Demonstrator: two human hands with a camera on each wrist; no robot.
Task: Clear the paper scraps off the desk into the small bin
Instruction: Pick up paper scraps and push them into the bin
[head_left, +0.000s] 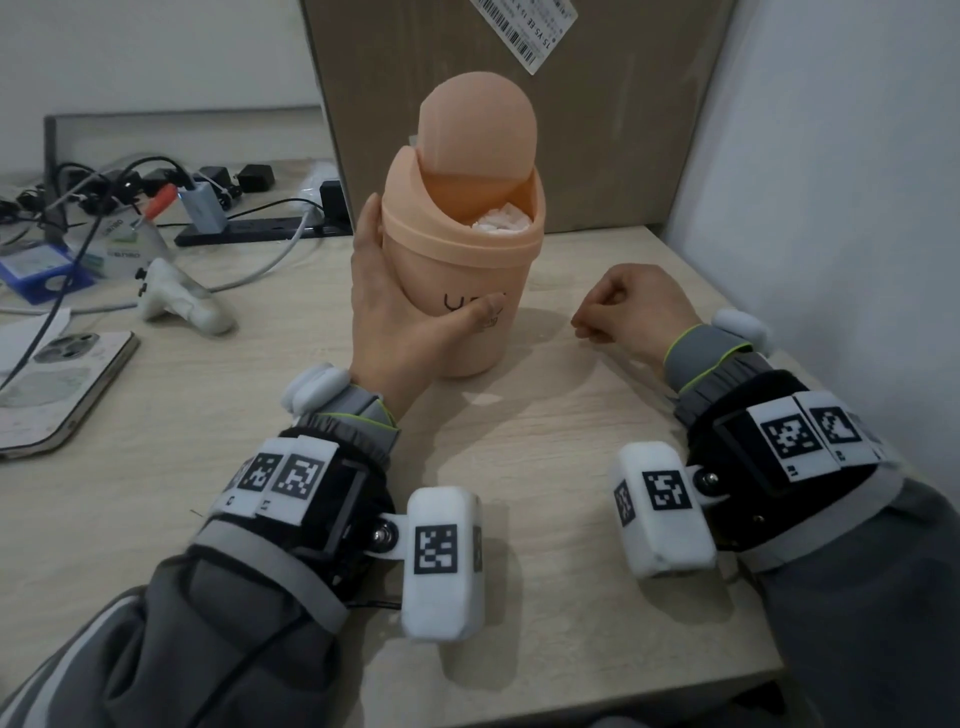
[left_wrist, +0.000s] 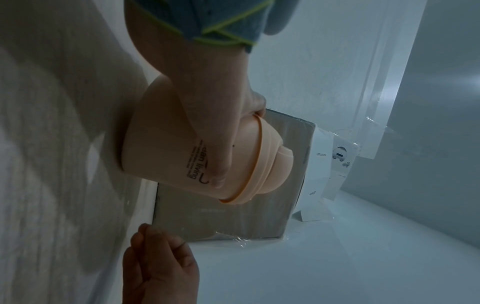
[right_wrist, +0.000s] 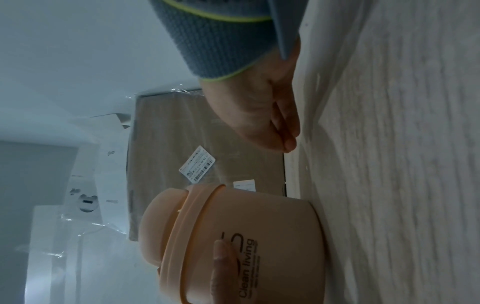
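A small peach bin (head_left: 467, 270) stands upright in the middle of the wooden desk (head_left: 545, 467), its swing lid (head_left: 478, 124) tipped open. White paper scraps (head_left: 501, 223) fill its mouth. My left hand (head_left: 395, 306) grips the bin from the left, with the thumb (right_wrist: 221, 267) across the printed front and the fingers round the far side (left_wrist: 228, 133). To the right of the bin, my right hand (head_left: 587, 327) rests on the desk with its fingers curled and the thumb against them (right_wrist: 288, 142). Nothing shows between the fingertips.
A large cardboard box (head_left: 519, 130) stands right behind the bin, and a white wall (head_left: 831, 208) closes the right side. On the left lie a phone (head_left: 57, 384), a white controller (head_left: 176, 301), a power strip with tangled cables (head_left: 249, 231) and a blue box (head_left: 36, 270).
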